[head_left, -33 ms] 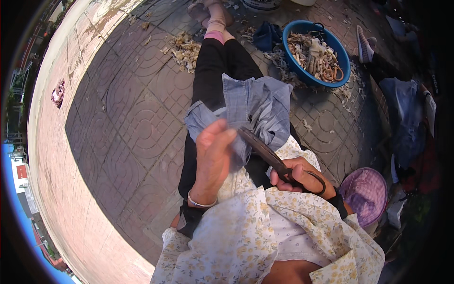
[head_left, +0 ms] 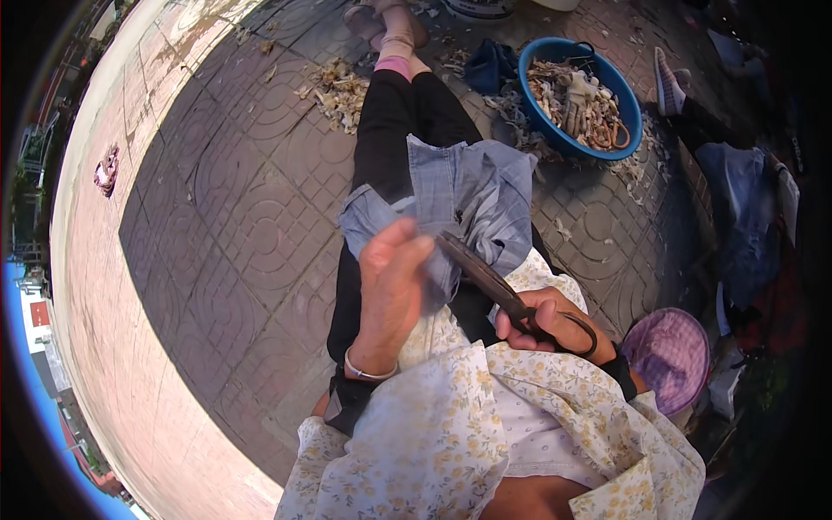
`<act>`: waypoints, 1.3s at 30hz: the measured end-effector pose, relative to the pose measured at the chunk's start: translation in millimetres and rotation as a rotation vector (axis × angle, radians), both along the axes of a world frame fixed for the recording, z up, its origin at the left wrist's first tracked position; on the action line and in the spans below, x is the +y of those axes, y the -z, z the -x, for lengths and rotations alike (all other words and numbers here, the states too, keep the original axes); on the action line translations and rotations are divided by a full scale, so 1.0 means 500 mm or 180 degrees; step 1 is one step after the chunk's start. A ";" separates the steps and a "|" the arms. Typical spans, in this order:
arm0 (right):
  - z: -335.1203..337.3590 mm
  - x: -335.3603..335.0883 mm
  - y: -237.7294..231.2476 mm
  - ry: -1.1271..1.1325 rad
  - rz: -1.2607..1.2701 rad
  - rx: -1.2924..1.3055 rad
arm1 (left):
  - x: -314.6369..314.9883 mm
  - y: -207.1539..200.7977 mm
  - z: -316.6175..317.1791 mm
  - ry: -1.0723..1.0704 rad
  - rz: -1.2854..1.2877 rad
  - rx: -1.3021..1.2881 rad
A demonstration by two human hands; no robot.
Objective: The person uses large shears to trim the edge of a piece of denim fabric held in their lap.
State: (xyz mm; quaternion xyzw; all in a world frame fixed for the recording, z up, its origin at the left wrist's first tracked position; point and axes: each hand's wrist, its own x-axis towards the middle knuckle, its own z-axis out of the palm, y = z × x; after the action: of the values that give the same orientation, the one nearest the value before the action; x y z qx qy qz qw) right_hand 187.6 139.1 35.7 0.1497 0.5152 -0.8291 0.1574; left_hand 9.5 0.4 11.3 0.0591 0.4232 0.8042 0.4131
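Dark metal scissors (head_left: pixel 484 277) are gripped in my right hand (head_left: pixel 555 322), over my lap. Their handle loop shows beside my palm, and the blades look closed together, pointing up and left. At the blade tips is my left hand (head_left: pixel 387 282), a band round its wrist. Its thumb and fingers are drawn together, slightly smeared by motion; anything between them cannot be made out. Under both hands, a grey-blue cloth (head_left: pixel 472 186) lies across my knees and dark trousers.
A blue basin (head_left: pixel 635 130) of pale scraps with a glove on top stands ahead on the right. Scraps (head_left: pixel 342 94) litter the paving. A purple hat (head_left: pixel 667 360) lies by my right elbow. Another person's shoe (head_left: pixel 667 82) and leg show at far right.
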 end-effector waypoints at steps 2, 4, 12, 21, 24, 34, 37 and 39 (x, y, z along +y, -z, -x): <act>-0.001 0.000 0.004 0.0062 0.0022 0.0090 | 0.004 -0.005 -0.001 -0.0029 0.0082 0.0031; -0.005 -0.006 0.013 0.0166 0.0014 0.0270 | 0.007 -0.011 -0.008 -0.0106 0.0012 -0.0093; 0.019 -0.019 0.006 0.0394 -0.0311 0.0459 | 0.020 -0.015 -0.009 -0.0108 -0.0088 -0.0196; 0.062 0.032 -0.028 0.1307 -0.0436 0.0722 | 0.005 -0.019 0.001 0.0212 -0.0240 -0.0257; 0.044 0.011 0.006 0.0776 -0.0166 0.0608 | 0.010 -0.026 0.015 0.0070 -0.0050 -0.0056; 0.010 0.005 0.011 0.0379 0.0396 0.0101 | 0.008 -0.007 0.016 0.0104 -0.0019 -0.0181; 0.008 0.007 0.007 0.0301 0.0325 0.0054 | 0.010 -0.006 0.016 0.0099 -0.0082 -0.0166; 0.008 0.010 0.003 0.0241 0.0295 0.0037 | 0.007 -0.004 0.018 0.0077 -0.0082 -0.0164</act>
State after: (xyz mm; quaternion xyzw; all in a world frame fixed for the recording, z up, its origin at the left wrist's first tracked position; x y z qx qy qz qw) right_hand 183.5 143.9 34.5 0.1568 0.4711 -0.8583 0.1297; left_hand 0.7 3.9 13.2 0.0487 0.4013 0.8058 0.4328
